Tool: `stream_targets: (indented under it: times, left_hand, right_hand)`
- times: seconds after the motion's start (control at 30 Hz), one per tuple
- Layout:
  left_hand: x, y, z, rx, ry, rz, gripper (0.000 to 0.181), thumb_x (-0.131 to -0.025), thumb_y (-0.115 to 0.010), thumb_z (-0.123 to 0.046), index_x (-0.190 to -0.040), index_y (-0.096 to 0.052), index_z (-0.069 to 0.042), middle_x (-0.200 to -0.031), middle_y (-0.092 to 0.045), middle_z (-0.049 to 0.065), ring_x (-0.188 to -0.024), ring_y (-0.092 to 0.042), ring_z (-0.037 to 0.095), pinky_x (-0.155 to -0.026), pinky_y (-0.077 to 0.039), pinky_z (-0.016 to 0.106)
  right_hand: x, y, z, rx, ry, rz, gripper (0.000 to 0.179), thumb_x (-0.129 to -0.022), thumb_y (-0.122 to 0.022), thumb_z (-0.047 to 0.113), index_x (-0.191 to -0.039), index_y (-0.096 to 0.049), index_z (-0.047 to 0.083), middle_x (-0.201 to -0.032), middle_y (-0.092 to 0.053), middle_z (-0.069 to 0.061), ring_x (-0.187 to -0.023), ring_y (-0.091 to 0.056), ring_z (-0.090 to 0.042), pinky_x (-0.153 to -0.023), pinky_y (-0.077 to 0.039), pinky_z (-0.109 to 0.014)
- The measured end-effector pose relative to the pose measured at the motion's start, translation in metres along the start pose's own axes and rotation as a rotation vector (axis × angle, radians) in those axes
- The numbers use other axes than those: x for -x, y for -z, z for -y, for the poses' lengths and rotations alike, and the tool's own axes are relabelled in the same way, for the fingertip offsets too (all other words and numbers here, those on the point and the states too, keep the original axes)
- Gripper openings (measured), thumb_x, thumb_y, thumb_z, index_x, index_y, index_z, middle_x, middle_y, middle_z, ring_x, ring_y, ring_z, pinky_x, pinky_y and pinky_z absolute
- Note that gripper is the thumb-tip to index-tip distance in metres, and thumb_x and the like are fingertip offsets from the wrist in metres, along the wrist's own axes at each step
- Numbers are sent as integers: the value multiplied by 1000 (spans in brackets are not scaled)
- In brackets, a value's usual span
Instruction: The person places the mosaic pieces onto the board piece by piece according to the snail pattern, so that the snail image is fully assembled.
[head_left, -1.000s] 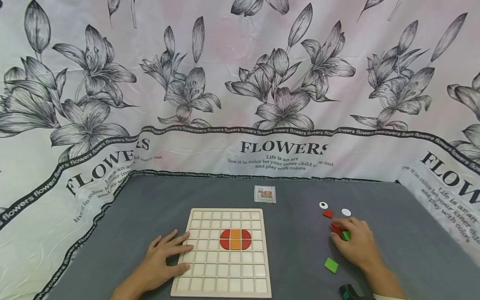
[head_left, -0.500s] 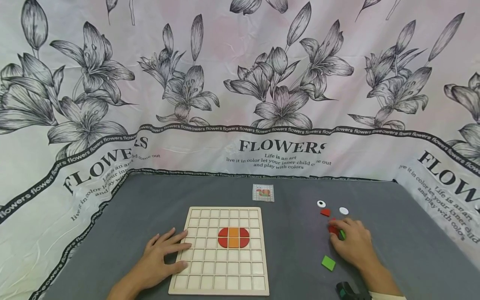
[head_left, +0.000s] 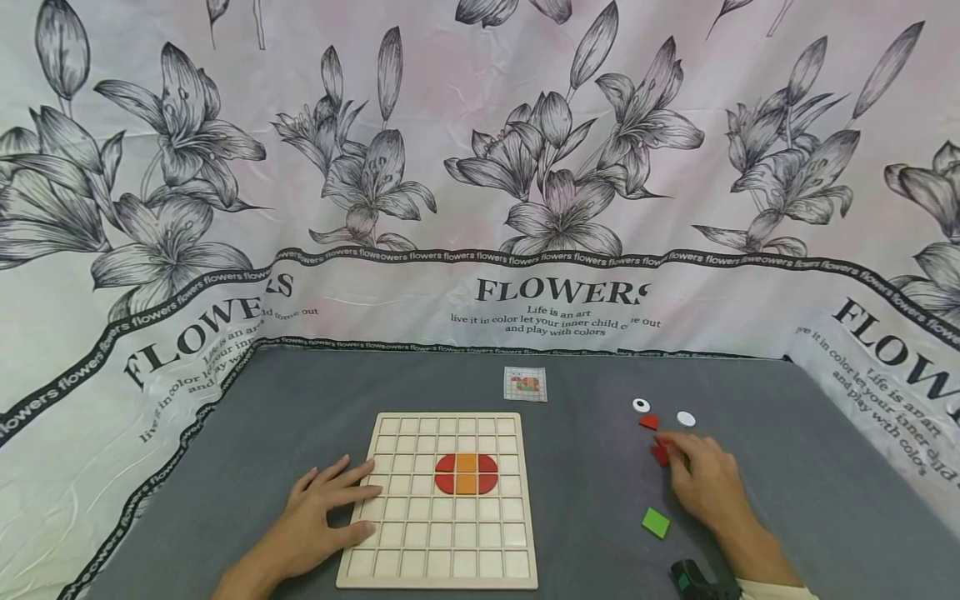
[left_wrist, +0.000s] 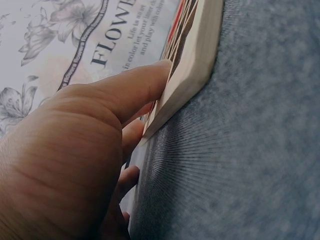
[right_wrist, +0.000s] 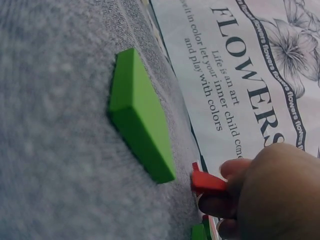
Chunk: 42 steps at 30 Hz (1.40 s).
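My left hand (head_left: 315, 512) rests spread at the left side of a wooden grid board (head_left: 427, 533), fingertips on its rim; the left wrist view shows the thumb (left_wrist: 142, 87) against the board's edge. Four-cell red and orange shapes fill part of the grid: orange tiles (head_left: 466, 473) between rounded red ones (head_left: 487, 473). My right hand (head_left: 708, 479) pinches a red tile (right_wrist: 209, 182) between thumb and fingers. Another red tile (head_left: 649, 422) lies just beyond it. A green tile (right_wrist: 142, 115) lies nearer me, and a second green piece (right_wrist: 199, 232) shows below the fingers.
Two white discs, one with a black dot (head_left: 641, 406) and one plain (head_left: 686, 419), lie past the right hand. A small picture card (head_left: 525, 384) lies behind the board. A floral cloth (head_left: 562, 308) hangs at the table's back. A black device (head_left: 697, 579) sits by the right wrist.
The right fingers have shifted from the green piece beneath them to a red tile; that green piece is now hidden in the head view. The left hand stays on the board.
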<state>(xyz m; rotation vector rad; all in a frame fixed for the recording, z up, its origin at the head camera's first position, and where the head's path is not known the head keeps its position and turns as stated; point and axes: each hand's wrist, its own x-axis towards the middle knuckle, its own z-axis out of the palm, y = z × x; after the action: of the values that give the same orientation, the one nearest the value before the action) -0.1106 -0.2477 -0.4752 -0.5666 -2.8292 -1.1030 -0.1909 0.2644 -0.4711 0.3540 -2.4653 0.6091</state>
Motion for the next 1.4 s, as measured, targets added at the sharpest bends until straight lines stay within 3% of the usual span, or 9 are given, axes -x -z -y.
stream_targets:
  times: [0.2, 0.4, 0.57, 0.7, 0.9, 1.17, 1.4]
  left_hand:
    - [0, 0, 1, -4, -1, 1, 44, -85, -71, -44, -122, -70, -19, -143, -48, 5, -136, -29, 42, -100, -6, 67]
    - [-1, 2, 2, -3, -6, -9, 43, -85, -72, -43, -121, -71, -19, -143, -48, 5, -136, -29, 43, -100, -6, 67]
    - [-1, 3, 1, -6, -22, -31, 42, -85, -73, -41, -120, -71, -18, -142, -50, 6, -135, -30, 43, -99, -8, 67]
    - [-1, 4, 0, -7, -23, -33, 42, -85, -73, -41, -120, -71, -18, -142, -50, 6, -135, -30, 44, -99, -8, 67]
    - [-1, 3, -1, 9, 1, -4, 42, -86, -71, -42, -122, -71, -19, -143, -48, 5, -136, -29, 43, -99, -6, 68]
    - [0, 1, -1, 17, -1, 2, 43, -85, -72, -43, -122, -70, -19, -143, -48, 6, -136, -29, 43, -99, -6, 68]
    - [0, 1, 0, 20, 7, 17, 44, -86, -71, -43, -122, -70, -19, -144, -48, 6, -136, -28, 44, -99, -6, 68]
  right_hand:
    - [1, 1, -1, -1, -48, 90, 8, -79, -72, 5, -87, -75, 5, -83, -68, -6, -76, -57, -30, -66, -41, -51]
    - [0, 1, 1, 32, -18, 189, 21, -74, -79, 19, -93, -76, 10, -77, -59, 7, -77, -52, -21, -64, -38, -45]
    - [-2, 0, 5, 61, -27, 245, 25, -77, -81, 23, -96, -74, 9, -91, -63, -5, -88, -54, -29, -65, -36, -48]
    - [-4, -2, 8, -13, 45, 171, 21, -74, -82, 13, -92, -73, 8, -94, -66, -8, -90, -57, -31, -72, -39, -53]
    - [-10, -3, 13, -134, 221, 6, 26, -66, -84, 5, -89, -73, 9, -85, -65, 4, -81, -55, -17, -70, -40, -32]
    - [-13, 9, 47, -223, 243, -8, 29, -66, -84, 4, -93, -75, 10, -91, -64, 6, -87, -54, -15, -73, -40, -35]
    - [-16, 8, 81, -377, 339, -36, 36, -65, -84, -1, -96, -75, 13, -89, -62, 10, -82, -52, -13, -72, -36, -21]
